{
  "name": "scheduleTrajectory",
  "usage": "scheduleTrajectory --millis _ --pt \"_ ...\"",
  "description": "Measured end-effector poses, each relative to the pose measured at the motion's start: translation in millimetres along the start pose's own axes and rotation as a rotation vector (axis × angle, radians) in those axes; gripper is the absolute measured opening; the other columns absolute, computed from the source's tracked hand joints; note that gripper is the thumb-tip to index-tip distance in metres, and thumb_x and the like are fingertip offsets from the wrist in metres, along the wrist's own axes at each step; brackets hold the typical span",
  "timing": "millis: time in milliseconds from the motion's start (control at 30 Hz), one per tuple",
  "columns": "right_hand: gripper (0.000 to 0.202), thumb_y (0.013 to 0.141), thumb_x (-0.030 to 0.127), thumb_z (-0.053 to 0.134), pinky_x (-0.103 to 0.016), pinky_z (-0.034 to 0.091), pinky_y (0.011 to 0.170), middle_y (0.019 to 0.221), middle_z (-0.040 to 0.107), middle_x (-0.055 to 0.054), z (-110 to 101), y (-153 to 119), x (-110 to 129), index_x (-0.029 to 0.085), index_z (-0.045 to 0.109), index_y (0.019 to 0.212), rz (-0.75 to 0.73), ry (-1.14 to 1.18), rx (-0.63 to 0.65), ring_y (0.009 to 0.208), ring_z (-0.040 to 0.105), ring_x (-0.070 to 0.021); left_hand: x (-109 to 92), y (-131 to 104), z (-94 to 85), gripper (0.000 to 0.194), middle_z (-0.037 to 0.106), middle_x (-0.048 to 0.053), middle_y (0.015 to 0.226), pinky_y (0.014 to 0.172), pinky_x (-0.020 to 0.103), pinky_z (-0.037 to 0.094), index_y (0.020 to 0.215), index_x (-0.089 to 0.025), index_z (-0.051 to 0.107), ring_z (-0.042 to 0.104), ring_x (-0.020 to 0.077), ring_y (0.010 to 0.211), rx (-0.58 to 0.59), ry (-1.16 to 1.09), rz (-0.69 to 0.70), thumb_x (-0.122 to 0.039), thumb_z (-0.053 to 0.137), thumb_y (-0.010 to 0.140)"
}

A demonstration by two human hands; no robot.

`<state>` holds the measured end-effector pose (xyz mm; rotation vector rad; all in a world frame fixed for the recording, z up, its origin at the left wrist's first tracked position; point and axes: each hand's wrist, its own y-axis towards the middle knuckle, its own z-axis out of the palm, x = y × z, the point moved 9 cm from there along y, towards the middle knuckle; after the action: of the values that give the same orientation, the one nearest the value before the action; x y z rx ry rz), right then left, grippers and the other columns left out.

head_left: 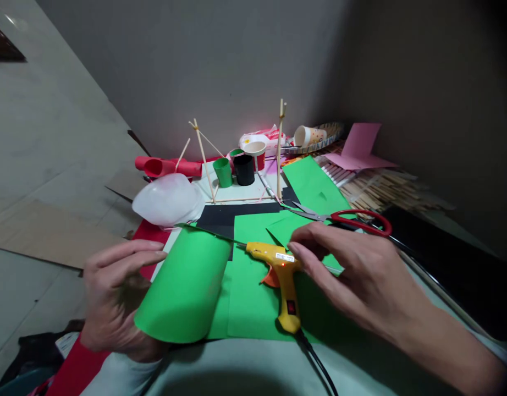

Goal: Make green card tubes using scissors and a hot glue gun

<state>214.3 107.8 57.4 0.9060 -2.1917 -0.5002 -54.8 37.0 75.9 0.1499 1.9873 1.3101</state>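
green paper tube [183,286] gripped in left hand [117,297]; right hand [352,267] half-curled at yellow glue gun [287,286], grip undetermined

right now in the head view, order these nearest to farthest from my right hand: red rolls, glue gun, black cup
1. Glue gun: right by the fingertips of your right hand.
2. Black cup: farther back, near the middle.
3. Red rolls: farthest, back left.

Your curled paper [187,291]: plain green. Your glue gun [274,253]: yellow; trigger [271,276] orange, cord [317,363] black. Scissors [361,221]: red handles. Toward the desk's [245,357] far edge you have a black cup [244,171], a green cup [223,175], a pale cup [317,136] speckled orange.
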Motion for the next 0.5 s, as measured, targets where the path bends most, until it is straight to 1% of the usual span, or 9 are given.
scheduleTrajectory --millis 67,133,167,200,267,300,333,400,500 --pt "0.022 0.104 0.027 0.054 -0.028 0.04 0.046 0.062 0.066 0.001 -2 -9 -6 0.021 0.065 0.086 0.026 -0.021 0.024 0.046 0.057 -0.0129 -9 -5 -17.3 0.023 0.066 0.003 0.078 0.067 0.039 0.048 0.077 -0.03 0.077 0.065 0.025 0.075 -0.22 0.056 0.117 -0.054 0.077 0.077" --pt "0.023 0.104 0.029 0.054 -0.027 0.039 0.043 0.06 0.066 0.001 -1 -18 -10 0.022 0.066 0.086 0.052 -0.002 0.049 0.043 0.056 -0.013 -18 -5 -5.0 0.022 0.071 0.003 0.083 0.066 0.041 0.049 0.084 -0.031 0.079 0.068 0.0258 0.073 -0.11 0.117 0.178 -0.048 0.084 0.07" --pt "0.022 0.104 0.029 0.054 -0.027 0.04 0.043 0.062 0.068 0.0 1 -22 -11 0.022 0.066 0.087 0.068 0.019 0.063 0.044 0.058 -0.0131 -22 -6 -6.5 0.022 0.072 0.004 0.082 0.066 0.042 0.05 0.086 -0.032 0.079 0.068 0.0266 0.072 -0.127 0.121 0.207 -0.046 0.084 0.07" --pt "0.022 0.104 0.029 0.054 -0.027 0.041 0.044 0.064 0.069 0.0 3 -25 -12 0.023 0.067 0.088 0.088 0.042 0.081 0.045 0.059 -0.0132 -27 -6 -6.3 0.021 0.073 0.004 0.082 0.066 0.043 0.051 0.086 -0.032 0.08 0.069 0.0269 0.071 -0.112 0.121 0.231 -0.045 0.084 0.07" --pt "0.021 0.104 0.029 0.055 -0.026 0.043 0.045 0.066 0.07 0.0 7 -27 -10 0.023 0.067 0.088 0.123 0.083 0.122 0.049 0.061 -0.0128 -33 -7 -9.5 0.02 0.073 0.006 0.083 0.072 0.045 0.054 0.087 -0.033 0.08 0.07 0.028 0.074 -0.087 0.117 0.267 -0.048 0.08 0.075" --pt "0.021 0.104 0.028 0.055 -0.025 0.044 0.046 0.067 0.07 0.001 8 -25 -8 0.023 0.068 0.088 0.135 0.097 0.134 0.051 0.062 -0.0126 -35 -7 -8.1 0.022 0.074 0.007 0.084 0.075 0.046 0.055 0.089 -0.033 0.08 0.07 0.0284 0.076 -0.027 0.123 0.277 -0.052 0.077 0.077" --pt "0.021 0.104 0.027 0.055 -0.025 0.044 0.048 0.069 0.07 0.001 7 -22 -4 0.023 0.067 0.088 0.141 0.109 0.139 0.053 0.062 -0.0123 -35 -6 -4.5 0.024 0.075 0.007 0.087 0.08 0.047 0.056 0.091 -0.035 0.08 0.07 0.029 0.078 0.063 0.133 0.27 -0.055 0.075 0.078" --pt "0.018 0.104 0.026 0.057 -0.025 0.046 0.053 0.074 0.072 0.001 4 -12 7 0.022 0.068 0.09 0.131 0.137 0.12 0.06 0.065 -0.0122 -33 -7 -1.4 0.027 0.076 0.007 0.09 0.085 0.048 0.055 0.096 -0.038 0.08 0.07 0.0301 0.082 0.204 0.14 0.271 -0.058 0.072 0.08" --pt "0.012 0.104 0.028 0.06 -0.025 0.052 0.07 0.092 0.077 -0.001 1 6 27 0.021 0.069 0.103 0.077 0.2 0.076 0.079 0.071 -0.014 -32 -9 -2.5 0.032 0.077 0.008 0.092 0.086 0.049 0.053 0.107 -0.039 0.079 0.07 0.0315 0.084 0.321 0.128 0.303 -0.056 0.071 0.081"
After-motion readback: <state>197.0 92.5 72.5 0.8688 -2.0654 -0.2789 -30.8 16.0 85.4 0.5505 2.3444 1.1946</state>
